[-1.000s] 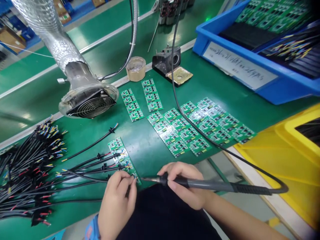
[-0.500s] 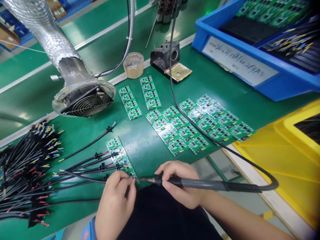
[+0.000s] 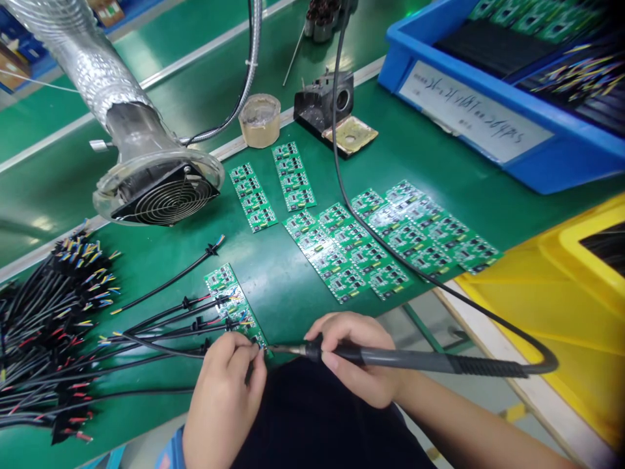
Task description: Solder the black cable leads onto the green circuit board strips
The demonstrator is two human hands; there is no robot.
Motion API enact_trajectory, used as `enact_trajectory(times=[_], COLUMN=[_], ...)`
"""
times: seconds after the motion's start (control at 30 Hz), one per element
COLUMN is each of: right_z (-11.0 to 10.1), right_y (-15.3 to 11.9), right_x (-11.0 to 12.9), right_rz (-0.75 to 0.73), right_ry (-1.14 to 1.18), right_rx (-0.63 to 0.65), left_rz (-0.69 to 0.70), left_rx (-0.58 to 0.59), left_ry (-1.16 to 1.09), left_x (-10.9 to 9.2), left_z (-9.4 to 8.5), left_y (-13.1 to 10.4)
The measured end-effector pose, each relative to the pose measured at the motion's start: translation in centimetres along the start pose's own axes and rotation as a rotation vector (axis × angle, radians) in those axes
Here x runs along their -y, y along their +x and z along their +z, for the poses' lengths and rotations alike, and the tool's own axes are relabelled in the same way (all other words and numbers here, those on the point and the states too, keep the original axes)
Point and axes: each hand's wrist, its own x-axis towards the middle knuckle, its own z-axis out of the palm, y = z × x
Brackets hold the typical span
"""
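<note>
My right hand [image 3: 354, 355] is closed around the handle of a soldering iron [image 3: 405, 358], whose tip points left and reaches the near end of a green circuit board strip [image 3: 228, 296]. At that same end, my left hand [image 3: 229, 384] pinches a black cable [image 3: 161, 392] that runs in from the left; my fingers hide its wire ends. Several other black cables with grommets [image 3: 196, 324] lie with their coloured wires on the strip. One loose cable [image 3: 166, 285] rests just beyond them.
A heap of cables [image 3: 49, 339] covers the left side. More circuit board strips [image 3: 371, 241] lie to the right, under the iron's cord. Behind stand a fan-ended exhaust duct [image 3: 166, 189], a tape roll [image 3: 260, 120] and an iron stand [image 3: 325, 101]. Blue [image 3: 561, 176] and yellow [image 3: 517, 299] bins stand right.
The view has shifted slightly. My right hand and the soldering iron sit marginally further right in the picture, with the tip still at the board's near end. The left hand keeps its pinch.
</note>
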Motion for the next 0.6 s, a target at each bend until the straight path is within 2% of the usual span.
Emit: enact_trajectory(times=[0.1,0.23,0.6], right_z=[-0.05,0.2,0.46], right_y=[-0.3,-0.73,-0.08], right_x=[-0.25,-0.67,-0.15], right_rz=[0.041,0.024,-0.002], right_ry=[0.04,0.016,-0.085], right_rx=[-0.03,-0.056,-0.019], left_rz=[-0.009,-0.001,-0.024], left_rx=[0.001,0.014,0.023], left_ry=[0.012,0.033,0.067], left_x=[-0.05,-0.08,-0.41], left_z=[-0.03,-0.02,0.0], left_y=[0.01,0.01,-0.06])
